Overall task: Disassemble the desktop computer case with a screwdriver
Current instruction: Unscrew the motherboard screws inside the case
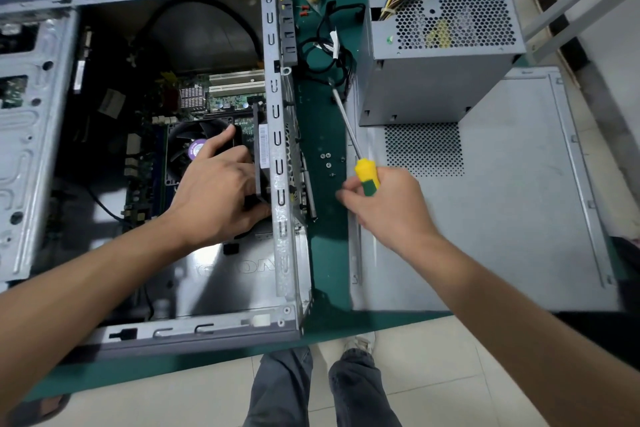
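- Head view: the computer case lies on its side on the green desk, open side up, so its inside can be reached from above.
- The left hand is down inside the case, fingers curled round a dark upright card standing just inside the case's right wall; the index finger lies stretched over the edge of the cooler fan. The grip looks meant to steady or pull that part free.
- The right hand is outside the case, over the desk, fingers closed round the yellow and green handle of the screwdriver. The shaft points away from the hand and its tip is near a bundle of black cables, touching no screw, so the tool seems only kept ready.
- Just beyond the right hand's knuckles, a few small loose screws lie on the desk, probably set aside.
- Beneath and beyond the right hand lies the removed grey side panel, with the power supply box standing on its far end.
- Judging by these parts, the disassembly is well underway.
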### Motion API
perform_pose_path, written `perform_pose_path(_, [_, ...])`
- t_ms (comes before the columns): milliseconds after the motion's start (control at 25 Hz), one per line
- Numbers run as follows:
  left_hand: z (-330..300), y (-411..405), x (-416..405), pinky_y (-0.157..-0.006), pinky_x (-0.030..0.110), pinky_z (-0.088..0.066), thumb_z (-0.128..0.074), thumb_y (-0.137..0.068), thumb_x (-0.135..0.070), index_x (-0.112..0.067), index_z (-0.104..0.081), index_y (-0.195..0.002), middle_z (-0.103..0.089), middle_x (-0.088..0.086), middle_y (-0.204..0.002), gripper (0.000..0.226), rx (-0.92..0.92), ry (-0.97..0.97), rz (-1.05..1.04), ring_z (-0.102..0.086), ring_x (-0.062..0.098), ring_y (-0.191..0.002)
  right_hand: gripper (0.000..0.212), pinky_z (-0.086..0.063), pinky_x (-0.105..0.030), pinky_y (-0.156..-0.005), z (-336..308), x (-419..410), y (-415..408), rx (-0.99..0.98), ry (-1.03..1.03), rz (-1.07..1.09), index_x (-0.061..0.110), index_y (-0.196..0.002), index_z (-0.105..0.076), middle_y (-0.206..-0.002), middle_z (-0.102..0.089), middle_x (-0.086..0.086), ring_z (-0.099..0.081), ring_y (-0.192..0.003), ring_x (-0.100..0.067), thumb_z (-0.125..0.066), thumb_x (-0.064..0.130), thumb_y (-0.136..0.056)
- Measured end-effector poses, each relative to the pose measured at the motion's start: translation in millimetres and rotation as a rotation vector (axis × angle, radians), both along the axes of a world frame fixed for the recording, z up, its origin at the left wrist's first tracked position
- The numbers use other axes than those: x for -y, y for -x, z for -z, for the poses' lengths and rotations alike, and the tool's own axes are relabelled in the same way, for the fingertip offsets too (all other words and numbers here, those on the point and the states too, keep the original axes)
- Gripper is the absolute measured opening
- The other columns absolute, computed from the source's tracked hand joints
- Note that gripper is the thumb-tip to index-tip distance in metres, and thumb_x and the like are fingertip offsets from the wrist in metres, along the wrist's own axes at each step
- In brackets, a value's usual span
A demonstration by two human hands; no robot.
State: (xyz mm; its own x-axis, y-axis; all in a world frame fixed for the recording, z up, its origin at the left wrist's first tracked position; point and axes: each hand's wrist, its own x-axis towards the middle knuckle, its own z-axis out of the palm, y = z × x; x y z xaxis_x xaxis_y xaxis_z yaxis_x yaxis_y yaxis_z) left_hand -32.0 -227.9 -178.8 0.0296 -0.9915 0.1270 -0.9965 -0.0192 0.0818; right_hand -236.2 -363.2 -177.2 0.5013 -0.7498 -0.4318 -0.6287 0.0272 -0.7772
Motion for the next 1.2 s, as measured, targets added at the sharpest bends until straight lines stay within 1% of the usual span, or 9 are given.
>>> perform_pose_path(80, [0.0,-0.7,0.0,-0.116,0.039,-0.019,-0.046,-0.083,-0.041,-0.018,-0.065,-0.061,-0.057,-0.005,-0.060,0.038,0.005,0.008,0.005,-0.061,0.026,-0.075,0.016,-0.056,-0.037,-0.063,4.1,9.6,-20.2,-0.058,0.063,-0.019,0.016,-0.069,-0.066,-0.066,-0.067,-0.005,-0.066,-0.065,-0.028,-0.076,0.020,-0.080])
perform_pose_path(200, [1.6,-2.4,-0.9,-0.118,0.035,-0.014,-0.046,-0.082,-0.043,-0.018,-0.064,-0.059,-0.057,-0.007,-0.060,0.038,0.005,0.002,-0.004,-0.060,0.024,-0.075,0.012,-0.054,-0.034,-0.062,10.3,9.1,-26.4,-0.122,0.135,-0.006,0.015,-0.071,-0.068,-0.070,-0.068,-0.006,-0.066,-0.069,-0.026,-0.075,0.019,-0.080])
perform_pose_path(320, [3.8,-3.5,-1.0,-0.118,0.034,-0.013,-0.047,-0.082,-0.043,-0.020,-0.062,-0.059,-0.055,-0.009,-0.060,0.037,0.003,0.003,-0.004,-0.058,0.022,-0.074,0.009,-0.057,-0.036,-0.062,11.8,-2.8,-13.7,-0.098,0.033,-0.023,0.017,-0.075,-0.070,-0.069,-0.069,-0.003,-0.067,-0.067,-0.023,-0.077,0.019,-0.078])
perform_pose_path(400, [4.7,-3.7,-0.9,-0.118,0.034,-0.013,-0.048,-0.082,-0.043,-0.020,-0.061,-0.058,-0.055,-0.010,-0.060,0.036,0.003,0.005,-0.005,-0.058,0.022,-0.074,0.011,-0.059,-0.040,-0.062,12.1,-18.8,-6.9,-0.097,-0.077,-0.051,0.018,-0.073,-0.069,-0.067,-0.069,-0.003,-0.069,-0.065,-0.026,-0.079,0.019,-0.075])
perform_pose_path(480, [5.1,-3.1,-0.6,-0.118,0.035,-0.015,-0.049,-0.082,-0.043,-0.020,-0.060,-0.057,-0.054,-0.010,-0.060,0.036,0.004,0.006,-0.003,-0.058,0.021,-0.073,0.014,-0.059,-0.042,-0.060,15.5,-33.0,-7.7,-0.117,-0.094,-0.048,0.015,-0.070,-0.067,-0.066,-0.069,-0.007,-0.069,-0.065,-0.030,-0.079,0.020,-0.073])
perform_pose_path(560, [4.6,-2.8,-0.7,-0.117,0.036,-0.016,-0.050,-0.081,-0.043,-0.020,-0.060,-0.057,-0.054,-0.010,-0.060,0.035,0.000,0.008,0.000,-0.057,0.022,-0.073,0.016,-0.056,-0.038,-0.058,22.1,-42.5,-12.1,-0.152,-0.027,-0.060,0.013,-0.065,-0.063,-0.061,-0.065,-0.007,-0.067,-0.065,-0.032,-0.077,0.018,-0.072])
perform_pose_path(760, [4.2,-3.9,-1.2,-0.119,0.030,-0.009,-0.050,-0.082,-0.044,-0.019,-0.063,-0.059,-0.057,-0.008,-0.061,0.037,0.005,-0.010,-0.009,-0.060,0.023,-0.075,0.020,-0.046,-0.028,-0.048,34.0,-50.0,-14.7,-0.191,0.135,-0.080,0.014,-0.059,-0.057,-0.052,-0.055,0.005,-0.057,-0.053,-0.022,-0.069,0.021,-0.072])
perform_pose_path(920, [2.4,-2.7,-1.6,-0.120,0.029,-0.008,-0.052,-0.082,-0.044,-0.018,-0.065,-0.059,-0.059,-0.007,-0.061,0.037,-0.015,0.008,-0.013,-0.061,0.023,-0.076,0.018,-0.053,-0.034,-0.056,35.5,-54.5,-16.6,-0.171,0.198,-0.090,0.016,-0.063,-0.057,-0.057,-0.057,0.005,-0.059,-0.058,-0.023,-0.060,0.031,-0.073])
perform_pose_path(1200, [2.4,-1.8,-0.9,-0.120,0.030,-0.009,-0.051,-0.083,-0.046,-0.018,-0.065,-0.059,-0.058,-0.005,-0.061,0.040,-0.007,0.008,-0.016,-0.061,0.024,-0.076,0.016,-0.051,-0.032,-0.059,31.9,-53.4,-20.3,-0.178,0.119,-0.098,0.013,-0.063,-0.057,-0.056,-0.056,0.002,-0.051,-0.057,-0.023,-0.062,0.016,-0.078])
